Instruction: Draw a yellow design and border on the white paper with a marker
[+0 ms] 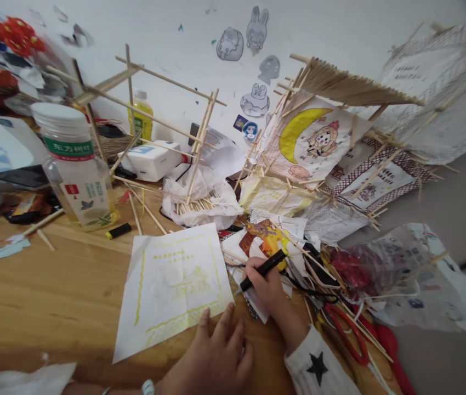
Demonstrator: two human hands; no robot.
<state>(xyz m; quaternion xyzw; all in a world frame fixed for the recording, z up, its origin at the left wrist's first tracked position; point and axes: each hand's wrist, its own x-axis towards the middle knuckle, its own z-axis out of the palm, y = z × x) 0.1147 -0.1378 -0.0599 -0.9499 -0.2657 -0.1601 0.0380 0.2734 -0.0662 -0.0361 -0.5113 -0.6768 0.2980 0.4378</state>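
A sheet of white paper [157,291] lies on the wooden table, with yellow border lines, small yellow characters and a pale yellow drawing of a building. My left hand [216,354] is open, fingers spread, its fingertips at the paper's lower right edge. In my right hand [266,285] is a black marker [268,267], its tip pointing down left, close to the paper's right edge; I cannot tell if it touches. A black cap with a yellow end [118,231] rests above the sheet's top left corner.
Behind the paper stand a stick frame [154,118] and a plastic bottle [89,186]. Sticks fill a white plastic bag [225,203]. Paper lanterns on sticks [311,131] lean at the right. Red-handled scissors [350,334] and scraps crowd near my right arm.
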